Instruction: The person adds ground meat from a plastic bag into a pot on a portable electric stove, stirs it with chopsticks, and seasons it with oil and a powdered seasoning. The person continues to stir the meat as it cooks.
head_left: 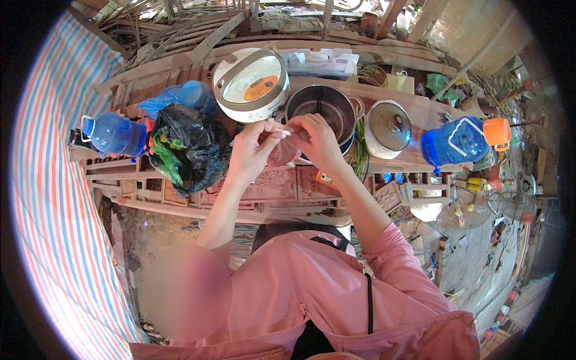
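A small clear plastic bag (282, 154) with pinkish-red contents, perhaps meat, hangs over the front of the wooden table. Its top is pinched between the fingertips of my left hand (254, 147) and my right hand (318, 141), which nearly meet. Just behind my right hand is a dark-lined cooking pot (343, 120) without a lid, partly hidden by the fingers. Long green stalks (360, 150) lie between that pot and a smaller light-coloured pot (379, 146) under a glass lid (393, 123).
A white rice cooker (243, 78) stands behind my left hand. To the left are a black plastic bag (207, 147) with greens, a blue bag (180, 96) and a large blue bottle (119, 133). Another blue bottle (459, 143) with an orange cup (497, 133) lies at the right.
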A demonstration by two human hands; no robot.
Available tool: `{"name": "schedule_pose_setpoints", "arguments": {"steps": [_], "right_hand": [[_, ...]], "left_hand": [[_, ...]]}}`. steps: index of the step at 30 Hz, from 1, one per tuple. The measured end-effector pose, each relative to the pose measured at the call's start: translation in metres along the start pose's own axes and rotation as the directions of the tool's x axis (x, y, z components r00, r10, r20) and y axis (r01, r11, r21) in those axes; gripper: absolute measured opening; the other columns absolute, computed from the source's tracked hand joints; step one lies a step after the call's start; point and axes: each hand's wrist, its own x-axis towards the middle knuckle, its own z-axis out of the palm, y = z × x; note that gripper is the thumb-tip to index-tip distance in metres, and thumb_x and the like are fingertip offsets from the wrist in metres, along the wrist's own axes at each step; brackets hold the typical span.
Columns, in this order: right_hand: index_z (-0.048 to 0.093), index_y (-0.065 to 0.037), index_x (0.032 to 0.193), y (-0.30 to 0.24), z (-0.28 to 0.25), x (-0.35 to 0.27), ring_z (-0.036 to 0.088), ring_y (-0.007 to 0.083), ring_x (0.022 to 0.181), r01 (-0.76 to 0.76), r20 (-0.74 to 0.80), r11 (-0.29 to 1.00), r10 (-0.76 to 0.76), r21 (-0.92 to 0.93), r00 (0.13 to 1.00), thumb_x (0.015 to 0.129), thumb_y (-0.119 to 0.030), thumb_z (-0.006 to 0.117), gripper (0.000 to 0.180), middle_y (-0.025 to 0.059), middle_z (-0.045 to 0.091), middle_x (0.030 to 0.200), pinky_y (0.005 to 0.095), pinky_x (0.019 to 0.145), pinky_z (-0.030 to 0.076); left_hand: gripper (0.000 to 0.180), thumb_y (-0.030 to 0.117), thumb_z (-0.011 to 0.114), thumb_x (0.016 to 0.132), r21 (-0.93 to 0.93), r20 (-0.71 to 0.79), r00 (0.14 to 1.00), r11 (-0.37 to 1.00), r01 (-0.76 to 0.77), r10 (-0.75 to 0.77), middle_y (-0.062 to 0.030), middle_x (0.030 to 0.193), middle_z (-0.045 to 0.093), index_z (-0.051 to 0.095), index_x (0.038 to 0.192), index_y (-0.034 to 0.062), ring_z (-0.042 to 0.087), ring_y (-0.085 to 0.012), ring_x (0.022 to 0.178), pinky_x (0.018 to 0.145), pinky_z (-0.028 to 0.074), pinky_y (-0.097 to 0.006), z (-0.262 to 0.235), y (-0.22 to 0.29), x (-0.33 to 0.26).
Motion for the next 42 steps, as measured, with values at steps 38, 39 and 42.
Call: {"name": "schedule_pose_setpoints", "arguments": {"steps": [38,39,42], "right_hand": [[0.067,-0.001,0.096,0.073,-0.127,0.005,0.062,0.0164,0.089,-0.289,-0.301,0.953,0.301,0.084,0.905,0.101,-0.018,0.061,0.018,0.0067,0.068,0.092,0.0333,0.084,0.049],[0.068,-0.001,0.097,0.064,-0.134,0.003,0.062,0.0155,0.089,-0.209,-0.405,0.976,0.216,0.063,0.889,0.101,-0.019,0.061,0.019,0.0065,0.068,0.094,0.0333,0.084,0.049],[0.069,-0.003,0.095,0.042,-0.13,-0.015,0.064,0.0222,0.082,-0.227,-0.381,0.972,0.188,-0.061,0.905,0.094,-0.015,0.068,0.012,0.0093,0.066,0.09,0.0351,0.077,0.05]], "left_hand": [[0.009,0.012,0.064,0.099,-0.49,-0.149,0.972,0.867,0.088,-0.183,0.0025,0.084,0.06,0.065,0.102,0.003,0.051,-0.0064,0.073,0.067,0.041,-0.022,-0.033,0.021,-0.009],[0.009,0.012,0.065,0.098,-0.483,-0.143,0.973,0.87,0.093,-0.184,0.0025,0.084,0.06,0.065,0.102,0.0029,0.051,-0.0064,0.073,0.067,0.041,-0.022,-0.03,0.022,-0.007],[0.01,0.011,0.066,0.098,-0.505,-0.115,0.973,0.855,0.117,-0.201,0.0022,0.085,0.061,0.066,0.101,0.0025,0.053,-0.0062,0.074,0.067,0.041,-0.022,-0.014,0.024,0.003]]}}
